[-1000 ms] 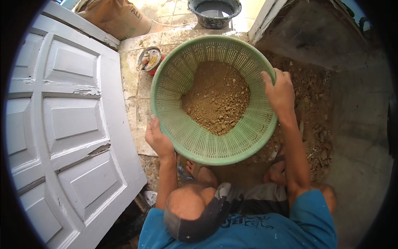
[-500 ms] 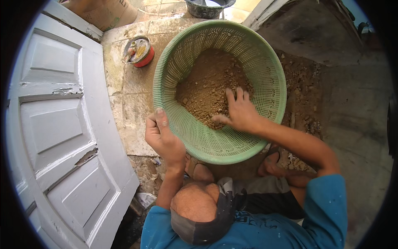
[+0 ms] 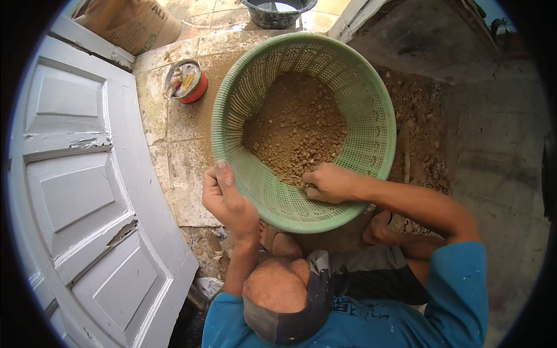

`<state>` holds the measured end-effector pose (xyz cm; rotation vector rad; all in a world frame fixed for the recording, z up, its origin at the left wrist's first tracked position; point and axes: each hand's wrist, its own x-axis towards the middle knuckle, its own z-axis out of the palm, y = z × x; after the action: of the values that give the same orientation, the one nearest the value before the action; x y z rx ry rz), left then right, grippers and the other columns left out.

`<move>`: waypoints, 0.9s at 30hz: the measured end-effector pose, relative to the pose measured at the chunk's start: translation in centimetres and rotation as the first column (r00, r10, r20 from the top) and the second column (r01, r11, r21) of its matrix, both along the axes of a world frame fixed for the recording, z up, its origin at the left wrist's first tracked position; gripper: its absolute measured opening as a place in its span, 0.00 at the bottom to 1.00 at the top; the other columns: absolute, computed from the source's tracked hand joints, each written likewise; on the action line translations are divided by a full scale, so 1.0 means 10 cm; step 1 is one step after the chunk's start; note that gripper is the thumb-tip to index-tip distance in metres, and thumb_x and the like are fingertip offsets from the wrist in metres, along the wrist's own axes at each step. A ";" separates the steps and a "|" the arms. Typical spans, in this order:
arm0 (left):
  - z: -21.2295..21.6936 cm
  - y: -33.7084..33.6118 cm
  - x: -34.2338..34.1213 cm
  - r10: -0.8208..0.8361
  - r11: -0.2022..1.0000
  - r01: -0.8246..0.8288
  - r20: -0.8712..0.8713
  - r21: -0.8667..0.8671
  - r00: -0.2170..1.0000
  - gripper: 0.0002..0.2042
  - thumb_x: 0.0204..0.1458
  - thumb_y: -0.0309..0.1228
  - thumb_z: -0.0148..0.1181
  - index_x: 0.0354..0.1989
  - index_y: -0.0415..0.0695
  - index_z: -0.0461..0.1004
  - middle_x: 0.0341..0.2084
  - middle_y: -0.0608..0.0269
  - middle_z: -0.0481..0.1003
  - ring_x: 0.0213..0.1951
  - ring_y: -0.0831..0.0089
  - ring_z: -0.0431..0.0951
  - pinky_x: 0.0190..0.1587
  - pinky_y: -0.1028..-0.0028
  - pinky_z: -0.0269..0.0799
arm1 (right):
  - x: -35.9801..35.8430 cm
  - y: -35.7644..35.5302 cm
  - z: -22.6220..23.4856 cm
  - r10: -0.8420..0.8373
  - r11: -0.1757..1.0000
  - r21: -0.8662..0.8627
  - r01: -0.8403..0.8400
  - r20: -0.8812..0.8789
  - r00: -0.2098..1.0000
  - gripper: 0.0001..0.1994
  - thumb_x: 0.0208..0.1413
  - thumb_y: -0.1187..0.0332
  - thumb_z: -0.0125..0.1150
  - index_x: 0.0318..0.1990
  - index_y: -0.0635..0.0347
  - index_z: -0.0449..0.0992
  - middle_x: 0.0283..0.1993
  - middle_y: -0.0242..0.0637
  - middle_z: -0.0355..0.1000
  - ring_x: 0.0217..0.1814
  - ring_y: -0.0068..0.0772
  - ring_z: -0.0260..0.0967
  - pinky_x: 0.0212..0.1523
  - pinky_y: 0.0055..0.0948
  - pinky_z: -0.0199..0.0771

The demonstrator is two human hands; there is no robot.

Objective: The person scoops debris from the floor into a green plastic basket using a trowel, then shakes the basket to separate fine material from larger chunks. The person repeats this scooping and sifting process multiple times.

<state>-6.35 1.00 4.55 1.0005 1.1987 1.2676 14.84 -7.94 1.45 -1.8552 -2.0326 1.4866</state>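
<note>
A green woven plastic basket (image 3: 362, 98) stands tilted in front of me, with brown soil and small clods (image 3: 296, 119) piled in its bottom. My left hand (image 3: 233, 200) grips the basket's rim on the near left side, thumb on top and fingers curled around the edge. Inside the basket, my right hand (image 3: 332, 182) is at the near edge of the soil. Its fingers are curled in, and whatever lies between them is hidden.
A white panelled door (image 3: 75, 191) fills the left side. Beyond the basket are a small red tin (image 3: 198, 91) with things on top, a black tub (image 3: 272, 17) and a brown sack (image 3: 148, 29). Loose rubble (image 3: 415, 122) lies along the right.
My right hand has drawn back toward me across the soil, and its spread fingers have curled closed. My left hand stays on the rim.
</note>
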 end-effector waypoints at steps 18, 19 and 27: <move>-0.01 0.07 -0.06 -0.067 0.998 0.066 -0.032 -0.005 0.997 0.16 0.75 0.38 0.54 0.33 0.42 0.72 0.25 0.73 0.71 0.27 0.87 0.65 0.30 0.81 0.61 | 1.75 -0.39 0.75 -0.705 0.597 0.798 0.082 0.473 0.528 0.23 0.69 0.57 0.63 0.62 0.66 0.76 0.68 0.57 0.72 0.74 0.56 0.69 0.68 0.50 0.75; 0.00 0.06 -0.05 -0.075 0.997 0.075 -0.031 0.006 0.997 0.16 0.75 0.38 0.54 0.34 0.42 0.72 0.25 0.73 0.71 0.27 0.87 0.65 0.31 0.81 0.61 | 1.56 -0.25 0.68 -0.615 0.540 0.839 -0.058 0.441 0.653 0.19 0.71 0.63 0.59 0.62 0.67 0.76 0.67 0.56 0.73 0.70 0.56 0.72 0.70 0.51 0.75; 0.04 0.00 0.04 -0.013 1.000 0.015 -0.067 0.018 0.998 0.16 0.75 0.37 0.55 0.32 0.43 0.71 0.24 0.74 0.70 0.27 0.87 0.64 0.30 0.81 0.60 | 0.84 0.72 -0.22 -0.143 0.769 0.547 -0.330 0.651 0.745 0.32 0.60 0.77 0.58 0.73 0.43 0.69 0.80 0.39 0.60 0.83 0.53 0.55 0.78 0.48 0.68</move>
<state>-5.97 0.99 5.00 1.0704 1.2304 1.2452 23.25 -0.72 -0.77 -2.1018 -2.4670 -0.0409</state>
